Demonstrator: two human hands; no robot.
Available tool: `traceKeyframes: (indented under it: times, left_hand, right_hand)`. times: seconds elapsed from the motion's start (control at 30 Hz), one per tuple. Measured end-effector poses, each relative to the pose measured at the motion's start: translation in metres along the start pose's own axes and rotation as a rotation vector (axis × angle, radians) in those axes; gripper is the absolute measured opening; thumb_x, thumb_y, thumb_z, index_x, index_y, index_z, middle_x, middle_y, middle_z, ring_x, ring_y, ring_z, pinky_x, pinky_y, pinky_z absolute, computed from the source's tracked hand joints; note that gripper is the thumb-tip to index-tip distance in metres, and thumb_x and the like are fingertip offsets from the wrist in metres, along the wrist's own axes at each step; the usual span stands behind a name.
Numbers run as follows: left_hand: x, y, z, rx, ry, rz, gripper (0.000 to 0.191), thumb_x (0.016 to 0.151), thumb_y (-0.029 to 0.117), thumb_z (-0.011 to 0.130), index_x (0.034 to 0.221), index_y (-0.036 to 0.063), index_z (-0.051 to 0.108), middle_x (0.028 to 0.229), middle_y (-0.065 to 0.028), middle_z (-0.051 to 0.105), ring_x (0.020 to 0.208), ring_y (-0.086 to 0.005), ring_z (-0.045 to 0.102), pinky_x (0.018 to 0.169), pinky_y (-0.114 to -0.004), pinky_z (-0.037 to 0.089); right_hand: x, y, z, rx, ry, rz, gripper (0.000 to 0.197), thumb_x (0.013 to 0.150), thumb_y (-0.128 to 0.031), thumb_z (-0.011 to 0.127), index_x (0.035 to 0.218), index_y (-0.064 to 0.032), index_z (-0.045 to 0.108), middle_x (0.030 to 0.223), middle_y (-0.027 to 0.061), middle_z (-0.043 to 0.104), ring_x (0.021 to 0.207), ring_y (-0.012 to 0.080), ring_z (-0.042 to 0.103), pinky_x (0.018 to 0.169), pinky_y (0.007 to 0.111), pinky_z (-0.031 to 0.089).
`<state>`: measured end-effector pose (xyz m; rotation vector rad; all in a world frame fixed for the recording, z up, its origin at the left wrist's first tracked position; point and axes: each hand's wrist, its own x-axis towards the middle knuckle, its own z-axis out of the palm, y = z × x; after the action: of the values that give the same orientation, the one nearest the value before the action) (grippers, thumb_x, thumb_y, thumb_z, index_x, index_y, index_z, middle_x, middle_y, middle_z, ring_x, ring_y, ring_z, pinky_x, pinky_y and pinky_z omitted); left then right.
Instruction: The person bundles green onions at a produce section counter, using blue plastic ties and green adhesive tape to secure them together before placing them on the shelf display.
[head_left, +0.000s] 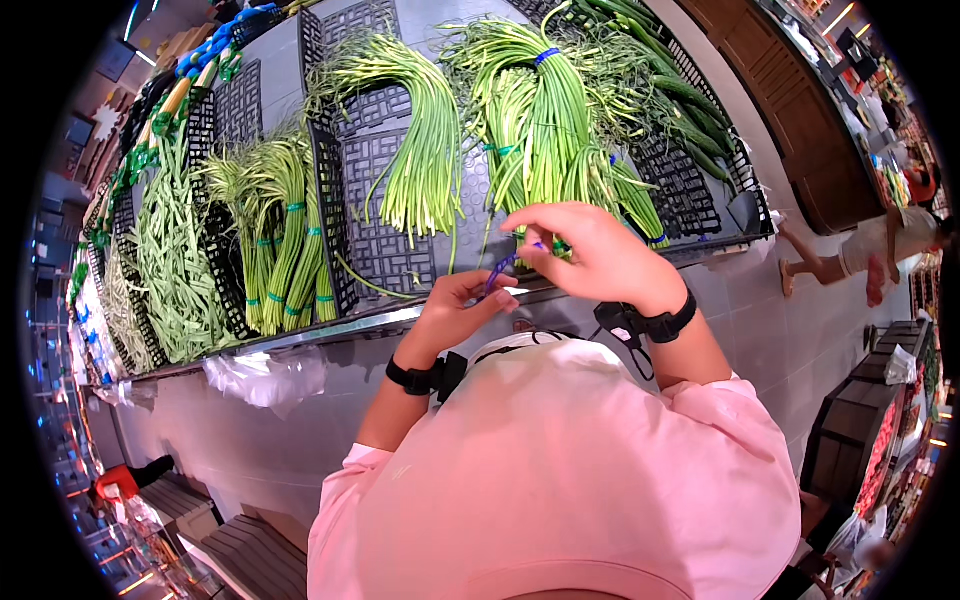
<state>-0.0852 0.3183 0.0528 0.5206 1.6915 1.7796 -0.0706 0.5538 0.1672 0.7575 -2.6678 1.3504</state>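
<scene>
Between my two hands runs a purple-blue tie (504, 271), thin and band-like. My left hand (469, 304) pinches its lower end between thumb and fingers. The other end is at the fingertips of my right hand (592, 255), whose fingers are curled around it. Just beyond lies a large heap of garlic scapes (551, 127), with a blue band (547, 56) around the upper bunch. Left of it, a loose curved bundle of garlic scapes (431, 142) rests in a black plastic crate (326, 195). A smaller bunch with a blue band lies behind my right hand.
Further left are green-banded bunches of scapes (289, 247) and flat green beans (176, 247). Cucumbers (694, 120) lie at the right. A metal display edge (360, 324) runs before me, with a clear plastic bag (266, 375) hanging below. Another person (862, 247) is in the right aisle.
</scene>
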Motion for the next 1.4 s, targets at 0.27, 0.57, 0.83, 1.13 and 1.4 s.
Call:
traceKeyframes:
  times: [0.27, 0.57, 0.83, 1.13, 1.4]
  left_hand:
    - [-0.004, -0.010, -0.011, -0.051, 0.074, -0.037, 0.019, 0.099, 0.008, 0.059, 0.112, -0.0043, 0.067, 0.093, -0.0105, 0.073, 0.087, -0.0169, 0.070, 0.078, -0.029, 0.054]
    - [-0.027, -0.016, -0.028, -0.102, 0.094, -0.087, 0.022, 0.101, 0.010, 0.055, 0.113, -0.0039, 0.067, 0.083, -0.0088, 0.070, 0.072, -0.0144, 0.063, 0.068, -0.029, 0.052]
    - [-0.059, -0.013, -0.057, -0.118, 0.064, -0.141, 0.021, 0.099, 0.010, 0.061, 0.114, -0.0042, 0.067, 0.088, -0.0074, 0.072, 0.071, -0.0106, 0.063, 0.067, -0.025, 0.052]
    - [-0.095, -0.017, -0.095, -0.103, -0.012, -0.290, 0.019, 0.097, 0.010, 0.065, 0.110, -0.0041, 0.068, 0.093, -0.0122, 0.075, 0.076, -0.0127, 0.069, 0.071, -0.026, 0.055]
    - [-0.103, -0.022, -0.112, -0.097, -0.124, -0.329, 0.016, 0.096, 0.007, 0.066, 0.107, -0.0046, 0.069, 0.095, -0.0151, 0.076, 0.080, -0.0167, 0.072, 0.072, -0.029, 0.059]
  right_hand:
    - [-0.008, 0.032, -0.041, 0.030, 0.100, 0.095, 0.028, 0.089, -0.003, 0.067, 0.117, -0.0033, 0.065, 0.084, 0.0043, 0.066, 0.077, 0.0138, 0.062, 0.072, 0.029, 0.051]
    - [-0.007, 0.044, -0.038, 0.055, 0.207, 0.085, 0.025, 0.093, -0.005, 0.065, 0.118, -0.0059, 0.066, 0.080, 0.0022, 0.063, 0.071, 0.0109, 0.057, 0.066, 0.027, 0.048]
    - [-0.006, 0.027, -0.017, 0.067, 0.260, 0.145, 0.027, 0.094, -0.004, 0.064, 0.120, -0.0075, 0.066, 0.086, 0.0006, 0.063, 0.073, 0.0091, 0.055, 0.068, 0.025, 0.047]
    - [-0.004, -0.009, 0.008, -0.008, 0.332, 0.203, 0.027, 0.093, -0.004, 0.065, 0.120, -0.0070, 0.066, 0.086, 0.0003, 0.063, 0.079, 0.0092, 0.059, 0.072, 0.025, 0.048]
    - [-0.014, -0.029, 0.018, -0.028, 0.409, 0.220, 0.025, 0.094, -0.003, 0.064, 0.119, -0.0047, 0.066, 0.083, -0.0015, 0.061, 0.076, 0.0076, 0.055, 0.071, 0.024, 0.046]
